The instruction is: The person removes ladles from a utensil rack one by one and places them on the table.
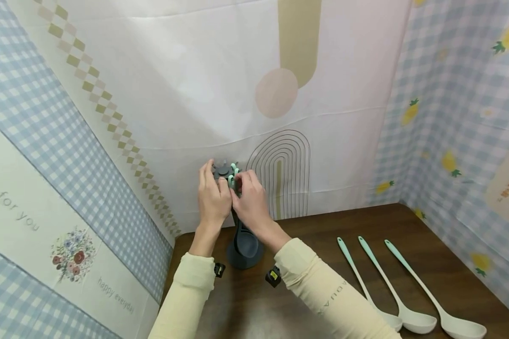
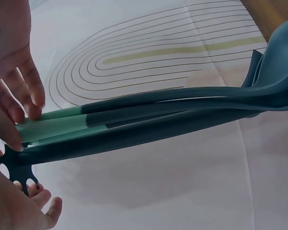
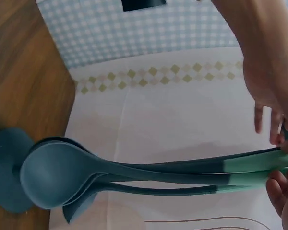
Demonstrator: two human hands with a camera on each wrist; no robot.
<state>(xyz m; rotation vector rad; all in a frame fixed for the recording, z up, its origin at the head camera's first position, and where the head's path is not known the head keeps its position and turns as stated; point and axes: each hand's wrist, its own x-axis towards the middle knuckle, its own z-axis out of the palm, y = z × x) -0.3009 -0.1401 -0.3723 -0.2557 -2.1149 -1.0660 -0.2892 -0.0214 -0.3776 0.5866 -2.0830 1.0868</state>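
Observation:
A dark stand with a round base [image 1: 234, 258] and a pronged top [image 1: 223, 171] stands near the back wall. My left hand [image 1: 214, 200] holds the stand's top; in the left wrist view its fingertips [image 2: 53, 211] show beyond the prongs [image 2: 20, 173]. Beside it, my right hand [image 1: 251, 200] pinches the mint end of a dark utensil's handle [image 3: 249, 179]. Several dark utensils hang close together along the post [image 2: 86, 147], their mint handle ends at the top. A dark ladle bowl [image 3: 55, 175] hangs just above the base. The fingers partly hide the hooks.
Three white ladles with mint handles [image 1: 379, 263] lie side by side on the right of the brown wooden table [image 1: 305, 263]. Patterned cloth [image 1: 186, 94] covers the walls behind and on both sides, close behind the stand.

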